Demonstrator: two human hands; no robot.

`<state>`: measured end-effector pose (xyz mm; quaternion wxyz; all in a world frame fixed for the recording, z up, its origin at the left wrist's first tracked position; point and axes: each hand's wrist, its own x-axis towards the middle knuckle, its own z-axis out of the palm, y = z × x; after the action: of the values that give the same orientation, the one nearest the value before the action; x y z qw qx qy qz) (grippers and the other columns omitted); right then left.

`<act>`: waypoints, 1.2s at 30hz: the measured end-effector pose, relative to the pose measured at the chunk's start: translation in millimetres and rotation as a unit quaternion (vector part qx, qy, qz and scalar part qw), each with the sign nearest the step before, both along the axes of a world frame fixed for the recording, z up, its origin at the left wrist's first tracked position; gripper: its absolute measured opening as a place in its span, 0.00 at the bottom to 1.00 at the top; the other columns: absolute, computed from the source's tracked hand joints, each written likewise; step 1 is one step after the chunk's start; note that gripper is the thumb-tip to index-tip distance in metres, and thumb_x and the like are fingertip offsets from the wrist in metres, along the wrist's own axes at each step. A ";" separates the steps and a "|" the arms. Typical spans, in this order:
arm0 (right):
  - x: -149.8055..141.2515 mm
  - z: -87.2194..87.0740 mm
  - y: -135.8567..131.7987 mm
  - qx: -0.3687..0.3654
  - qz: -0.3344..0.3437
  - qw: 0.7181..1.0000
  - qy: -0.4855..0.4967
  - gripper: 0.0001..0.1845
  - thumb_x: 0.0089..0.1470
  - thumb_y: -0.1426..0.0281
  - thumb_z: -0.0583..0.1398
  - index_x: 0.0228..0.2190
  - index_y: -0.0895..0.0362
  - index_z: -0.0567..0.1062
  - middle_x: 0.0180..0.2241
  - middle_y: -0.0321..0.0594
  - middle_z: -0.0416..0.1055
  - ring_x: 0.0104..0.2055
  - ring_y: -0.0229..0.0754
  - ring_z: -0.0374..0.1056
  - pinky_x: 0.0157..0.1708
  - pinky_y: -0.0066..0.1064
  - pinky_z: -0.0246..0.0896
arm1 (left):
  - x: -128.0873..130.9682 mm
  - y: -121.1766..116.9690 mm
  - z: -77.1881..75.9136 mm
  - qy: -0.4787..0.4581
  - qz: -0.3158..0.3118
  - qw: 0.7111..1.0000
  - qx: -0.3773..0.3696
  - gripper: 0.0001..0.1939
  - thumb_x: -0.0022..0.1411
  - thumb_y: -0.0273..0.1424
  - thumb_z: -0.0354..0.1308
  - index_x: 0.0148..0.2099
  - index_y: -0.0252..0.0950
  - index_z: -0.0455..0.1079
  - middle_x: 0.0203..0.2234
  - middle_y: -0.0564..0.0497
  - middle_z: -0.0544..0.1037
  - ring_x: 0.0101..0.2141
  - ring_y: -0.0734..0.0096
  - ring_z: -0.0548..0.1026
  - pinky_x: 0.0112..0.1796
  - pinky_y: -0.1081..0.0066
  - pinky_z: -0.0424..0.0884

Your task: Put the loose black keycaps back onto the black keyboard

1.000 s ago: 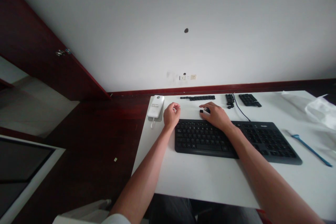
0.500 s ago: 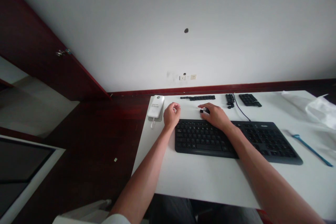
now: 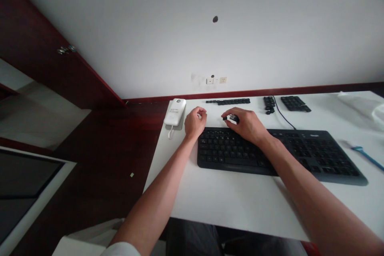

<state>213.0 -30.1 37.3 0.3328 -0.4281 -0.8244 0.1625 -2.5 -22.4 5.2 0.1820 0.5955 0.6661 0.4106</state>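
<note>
My right hand (image 3: 247,125) is closed above the back edge of the black keyboard (image 3: 234,163). Its thumb and forefinger pinch a small black keycap (image 3: 225,118). Behind that pinch, a small dark and silvery object (image 3: 234,118) sits under the curled fingers, its kind unclear. My left hand (image 3: 194,123) rests by the keyboard's back left corner, fingers curled toward the thumb; whatever they hold, if anything, is hidden. A row of loose black keycaps (image 3: 235,101) lies farther back on the white table (image 3: 228,198).
A white power bank (image 3: 175,112) with a short strap lies at the table's left. More keycaps (image 3: 295,103) are grouped at the back right, near the keyboard cable (image 3: 283,117). A blue brush (image 3: 369,156) and a white plastic bag (image 3: 364,106) lie on the right.
The view has shifted slightly. My right thumb and forefinger have closed around the keycap, which earlier sat by the thumb with the forefinger raised. My left hand stays curled in about the same place.
</note>
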 end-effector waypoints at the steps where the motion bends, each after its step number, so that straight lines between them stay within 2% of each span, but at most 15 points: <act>1: -4.3 4.9 -5.2 -0.004 0.009 1.000 0.007 0.12 0.56 0.72 0.62 0.41 0.53 0.82 0.43 0.39 0.83 0.40 0.46 0.77 0.44 0.36 0.69 | 0.2 0.4 0.1 0.001 0.002 1.000 -0.002 0.07 0.65 0.28 0.57 0.39 0.41 0.77 0.35 0.54 0.82 0.32 0.70 0.74 0.36 0.71 0.64; 4: -14.1 15.4 -18.3 -0.046 0.055 0.997 0.006 0.14 0.54 0.74 0.62 0.41 0.52 0.83 0.40 0.36 0.83 0.35 0.43 0.76 0.41 0.34 0.68 | 0.7 2.2 -0.9 0.000 0.010 1.000 -0.009 0.07 0.65 0.29 0.58 0.38 0.42 0.77 0.35 0.54 0.83 0.33 0.70 0.74 0.36 0.71 0.64; 7: -16.8 19.0 -23.7 -0.076 0.081 0.994 -0.010 0.13 0.52 0.74 0.64 0.39 0.51 0.83 0.36 0.34 0.83 0.33 0.43 0.76 0.40 0.33 0.68 | 0.5 4.3 -3.0 0.001 0.011 1.000 -0.006 0.07 0.65 0.29 0.58 0.38 0.41 0.78 0.35 0.54 0.83 0.34 0.70 0.74 0.37 0.71 0.64; 12: -12.4 16.8 -20.9 -0.111 0.113 0.986 -0.043 0.13 0.52 0.75 0.64 0.39 0.51 0.84 0.39 0.34 0.84 0.41 0.45 0.78 0.45 0.34 0.69 | -0.4 5.3 -4.9 0.012 0.001 1.000 -0.005 0.07 0.65 0.30 0.57 0.39 0.41 0.77 0.37 0.54 0.83 0.34 0.70 0.75 0.39 0.71 0.66; 26: -12.9 16.6 -20.9 -0.145 0.094 0.981 -0.088 0.11 0.53 0.73 0.65 0.38 0.52 0.85 0.35 0.35 0.83 0.34 0.42 0.75 0.40 0.33 0.67 | -0.2 2.7 -2.0 0.019 -0.005 1.000 -0.007 0.07 0.66 0.30 0.57 0.40 0.41 0.77 0.37 0.54 0.83 0.34 0.70 0.75 0.39 0.71 0.67; 31: -12.6 15.5 -20.5 -0.143 0.102 0.981 -0.081 0.11 0.53 0.73 0.66 0.38 0.51 0.86 0.36 0.35 0.84 0.36 0.43 0.76 0.41 0.34 0.67 | -0.3 2.0 -1.1 0.022 -0.004 1.000 -0.010 0.07 0.67 0.31 0.57 0.40 0.41 0.77 0.37 0.54 0.83 0.35 0.70 0.75 0.39 0.71 0.66; 36: -13.5 15.5 -21.4 -0.145 0.100 0.980 -0.087 0.10 0.54 0.73 0.66 0.38 0.51 0.86 0.32 0.35 0.82 0.34 0.43 0.76 0.40 0.34 0.67 | -0.3 2.2 -1.5 0.026 -0.005 1.000 -0.009 0.07 0.67 0.31 0.56 0.40 0.42 0.77 0.37 0.54 0.83 0.34 0.70 0.75 0.38 0.71 0.66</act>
<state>199.4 -51.5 52.8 0.1760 -0.3997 -0.8566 0.2747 -2.8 -20.1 3.7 0.1722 0.6079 0.6709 0.3883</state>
